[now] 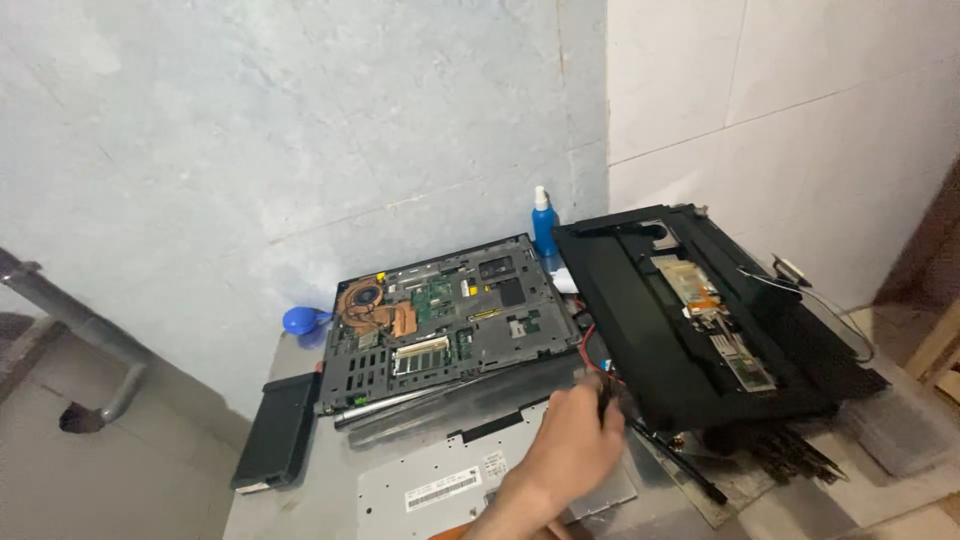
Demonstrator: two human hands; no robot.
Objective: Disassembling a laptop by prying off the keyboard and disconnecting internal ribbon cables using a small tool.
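Observation:
My right hand [568,448] reaches in from the bottom edge, its fingers closed around a thin dark tool [604,398]. The tool's tip is at the gap between an opened laptop base [450,320] and a black display lid [690,320]. The base lies with its circuit board, copper heat pipe and fan [365,297] exposed. The lid leans tilted at the right, with small circuit strips [715,325] on its inner face. Red wires [592,350] run between base and lid. My left hand is out of view.
A silver keyboard panel [440,480] lies face down near the front of the grey table [290,510]. A black battery pack [277,430] sits at the left edge. A blue spray bottle [543,225] and a blue blower bulb [302,320] stand by the wall. Thin cables [830,305] trail off right.

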